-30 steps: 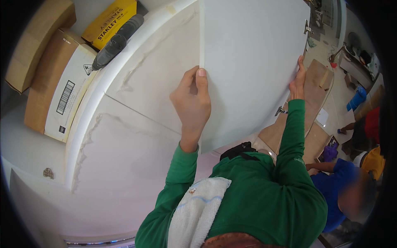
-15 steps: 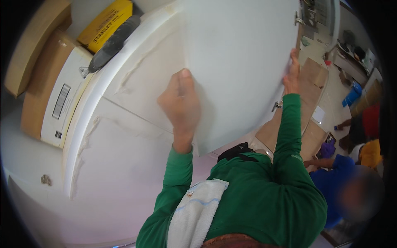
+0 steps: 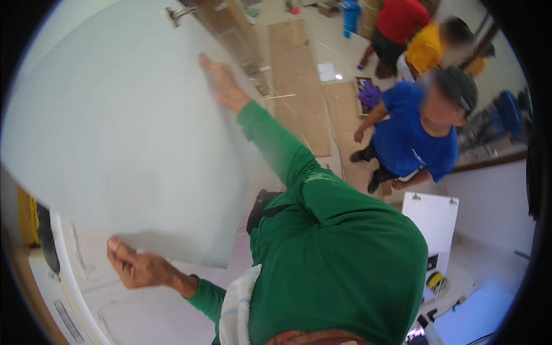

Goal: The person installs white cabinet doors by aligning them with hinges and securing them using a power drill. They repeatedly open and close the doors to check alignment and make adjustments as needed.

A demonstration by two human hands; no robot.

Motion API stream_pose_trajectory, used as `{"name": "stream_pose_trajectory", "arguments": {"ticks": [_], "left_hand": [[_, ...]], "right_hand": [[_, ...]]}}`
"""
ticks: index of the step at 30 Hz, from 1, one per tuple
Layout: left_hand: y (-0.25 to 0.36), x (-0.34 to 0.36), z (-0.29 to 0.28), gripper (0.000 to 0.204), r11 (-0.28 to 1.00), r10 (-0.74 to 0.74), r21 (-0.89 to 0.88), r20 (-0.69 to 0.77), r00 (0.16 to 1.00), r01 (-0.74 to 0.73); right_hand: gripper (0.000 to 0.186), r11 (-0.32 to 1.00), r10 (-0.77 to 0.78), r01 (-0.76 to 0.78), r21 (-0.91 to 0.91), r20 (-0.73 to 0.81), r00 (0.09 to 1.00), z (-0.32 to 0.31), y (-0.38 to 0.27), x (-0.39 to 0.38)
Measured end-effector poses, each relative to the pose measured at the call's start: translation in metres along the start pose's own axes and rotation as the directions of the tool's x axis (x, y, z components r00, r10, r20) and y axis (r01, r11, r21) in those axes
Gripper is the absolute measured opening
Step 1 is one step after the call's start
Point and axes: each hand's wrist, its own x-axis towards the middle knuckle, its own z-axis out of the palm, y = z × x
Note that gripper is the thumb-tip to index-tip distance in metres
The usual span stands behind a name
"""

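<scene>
One thumb and the curled fingers of the left hand (image 3: 141, 269) pinch the lower edge of a large white panel (image 3: 126, 132). From that pinch the panel spreads upward and to both sides, its near corner hanging just to the right of the left wrist. The right hand (image 3: 225, 85) is on the panel's far right edge, well apart from the left, with one digit reaching along the face. Its other fingers are blurred or out of sight, so I cannot tell whether it clamps the edge or merely rests there.

Beyond the right hand, a metal hinge (image 3: 179, 14) sits on the same edge. The panel's top runs out of view, and its left end bends into the dark rim (the fisheye curves every border here). Below that end, only parts of a yellow box (image 3: 27, 218) and a dark object (image 3: 47, 238) show; the panel covers the rest.

Farther out, brown boards (image 3: 296, 86) lie on the floor, and a person in a blue shirt (image 3: 417, 138) stands to the right. Two people behind are partly hidden.
</scene>
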Motion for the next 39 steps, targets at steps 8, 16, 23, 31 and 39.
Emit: {"name": "stream_pose_trajectory", "arguments": {"ticks": [8,16,23,31,39], "left_hand": [[0.005,-0.001,-0.014,0.038,1.000,-0.022,-0.002,-0.101,0.995,0.022],[-0.031,0.028,-0.071,0.047,0.974,0.209,0.113,-0.147,0.967,-0.194],[-0.043,0.043,-0.125,0.050,0.917,0.370,0.194,-0.091,0.924,-0.348],[0.027,0.043,-0.232,0.037,0.674,0.629,0.601,-0.161,0.760,-0.430],[0.183,-0.027,-0.315,0.033,0.658,0.535,0.753,-0.465,0.706,-0.002]], "right_hand": [[0.054,0.996,0.045,-0.051,0.079,0.076,0.996,0.012,-0.027,-0.035],[0.046,1.000,-0.011,0.005,0.027,0.203,0.979,0.034,-0.047,-0.056],[0.053,0.986,0.144,-0.094,-0.139,0.407,0.902,0.091,-0.078,-0.102],[0.062,0.973,0.203,-0.045,-0.227,0.744,0.637,0.157,-0.087,-0.153],[0.047,0.936,0.053,-0.345,0.075,0.936,0.347,0.247,-0.096,-0.226]]}}
